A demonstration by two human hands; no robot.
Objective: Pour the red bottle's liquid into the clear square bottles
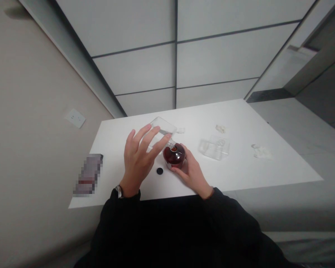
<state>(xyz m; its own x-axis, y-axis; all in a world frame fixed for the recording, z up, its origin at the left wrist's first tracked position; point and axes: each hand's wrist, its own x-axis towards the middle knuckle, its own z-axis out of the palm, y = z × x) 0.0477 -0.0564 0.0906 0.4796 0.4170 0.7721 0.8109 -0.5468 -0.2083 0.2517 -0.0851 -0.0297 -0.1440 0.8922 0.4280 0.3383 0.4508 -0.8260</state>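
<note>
A small round bottle of dark red liquid stands on the white table with its mouth uncovered. My right hand wraps round its lower right side. My left hand holds a clear empty bottle tipped over, its neck pointing down into the red bottle's mouth; the fingers are stretched along it. A small black cap lies on the table just left of the red bottle.
A clear plastic container lies right of the bottles, with small clear and white scraps farther right and behind it. A blurred dark object sits near the table's left edge. A wall socket is on the left wall.
</note>
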